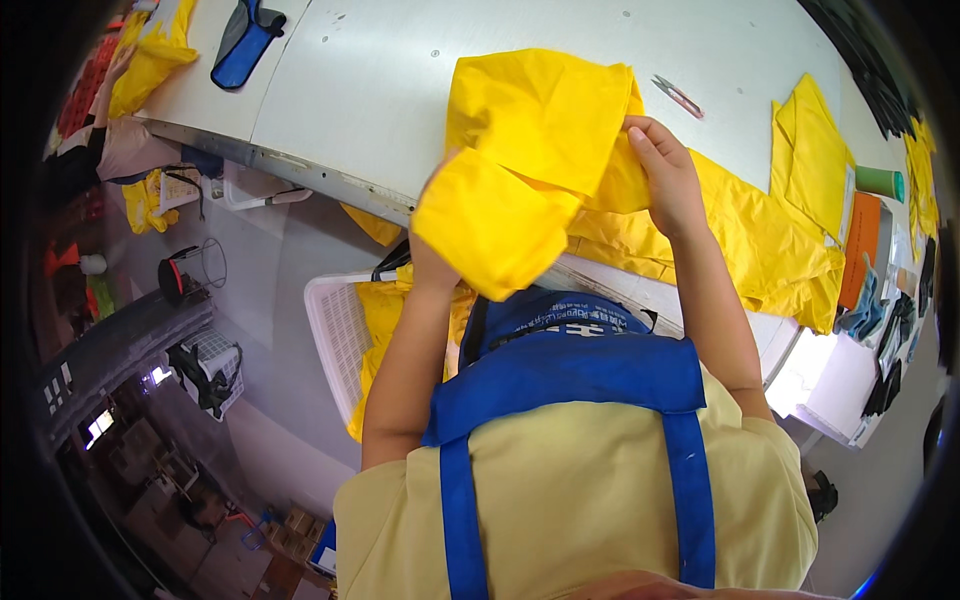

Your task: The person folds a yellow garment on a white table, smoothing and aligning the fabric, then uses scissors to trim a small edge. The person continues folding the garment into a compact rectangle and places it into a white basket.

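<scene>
A piece of bright yellow fabric is held up over the near edge of the table, with a folded flap hanging toward me. My right hand pinches its right edge between thumb and fingers. My left hand is under the left side of the flap and holds it up; the cloth covers most of its fingers. More yellow fabric lies along the table's front edge, to the right of and beneath the held piece. Thread snips lie on the table beyond my right hand.
A white basket with yellow fabric stands at my left below the white table. Folded yellow pieces, a green cylinder and an orange box are at right. A blue-grey pouch lies far left, near another person's arm.
</scene>
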`<state>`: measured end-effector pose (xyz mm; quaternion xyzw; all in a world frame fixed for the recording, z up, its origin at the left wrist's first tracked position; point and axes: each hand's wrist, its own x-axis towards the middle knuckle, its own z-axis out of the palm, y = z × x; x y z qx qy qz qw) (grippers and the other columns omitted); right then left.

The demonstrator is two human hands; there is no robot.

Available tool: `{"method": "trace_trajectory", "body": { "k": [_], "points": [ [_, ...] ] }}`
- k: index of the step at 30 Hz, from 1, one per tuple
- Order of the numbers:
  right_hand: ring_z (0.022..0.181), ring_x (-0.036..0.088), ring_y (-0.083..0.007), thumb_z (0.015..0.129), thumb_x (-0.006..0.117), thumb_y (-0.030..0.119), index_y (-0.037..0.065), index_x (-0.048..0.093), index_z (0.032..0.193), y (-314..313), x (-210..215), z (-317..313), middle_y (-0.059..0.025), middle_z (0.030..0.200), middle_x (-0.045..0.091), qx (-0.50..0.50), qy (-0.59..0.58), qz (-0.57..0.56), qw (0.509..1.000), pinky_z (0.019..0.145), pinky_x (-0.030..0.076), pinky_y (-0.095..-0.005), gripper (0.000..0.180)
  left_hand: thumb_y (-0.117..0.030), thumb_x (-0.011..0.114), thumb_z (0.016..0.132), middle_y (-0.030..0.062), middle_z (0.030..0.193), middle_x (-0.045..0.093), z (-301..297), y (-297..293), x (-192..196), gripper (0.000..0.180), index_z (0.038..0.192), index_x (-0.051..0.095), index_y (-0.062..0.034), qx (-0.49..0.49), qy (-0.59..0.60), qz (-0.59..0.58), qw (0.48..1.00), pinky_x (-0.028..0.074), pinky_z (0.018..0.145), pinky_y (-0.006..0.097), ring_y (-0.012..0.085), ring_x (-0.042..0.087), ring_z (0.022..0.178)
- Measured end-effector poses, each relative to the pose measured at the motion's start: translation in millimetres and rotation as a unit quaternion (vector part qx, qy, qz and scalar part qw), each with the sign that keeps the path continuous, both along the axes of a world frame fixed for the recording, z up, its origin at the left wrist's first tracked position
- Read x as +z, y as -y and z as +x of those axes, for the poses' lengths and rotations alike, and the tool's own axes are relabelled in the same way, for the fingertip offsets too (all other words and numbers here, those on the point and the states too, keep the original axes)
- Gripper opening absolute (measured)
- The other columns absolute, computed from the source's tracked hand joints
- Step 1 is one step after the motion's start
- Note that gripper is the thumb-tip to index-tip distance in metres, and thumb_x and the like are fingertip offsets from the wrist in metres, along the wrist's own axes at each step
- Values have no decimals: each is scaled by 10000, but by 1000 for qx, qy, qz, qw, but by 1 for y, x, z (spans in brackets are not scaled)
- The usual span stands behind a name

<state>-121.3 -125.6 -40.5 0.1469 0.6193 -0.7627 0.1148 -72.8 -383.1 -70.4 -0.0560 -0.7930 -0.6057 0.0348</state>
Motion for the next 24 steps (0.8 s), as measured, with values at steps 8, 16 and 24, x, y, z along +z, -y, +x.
{"method": "trace_trajectory", "body": {
  "k": [8,16,24],
  "points": [
    [1177,507,-231,994,347,401,-24,446,1283,8,16,37,-144,1304,504,-97,136,-182,969,1043,342,-336,523,13,508,761,189,1305,511,9,-41,32,536,1289,524,-76,-126,-173,-321,923,341,1044,413,363,479,1210],
    [1280,402,-255,888,540,441,12,408,1344,-26,-6,48,-152,1324,474,76,-52,6,996,1058,320,-361,640,-33,479,923,127,1124,620,-22,-37,43,241,1132,579,37,56,121,338,931,446,926,316,208,596,1033],
    [1123,480,-374,721,767,244,23,484,1208,42,15,76,-200,1198,502,49,-222,366,903,941,396,-424,606,-28,484,935,129,1126,606,-30,-39,57,237,1137,555,73,75,66,269,958,447,930,327,203,586,1039]
  ]
}}
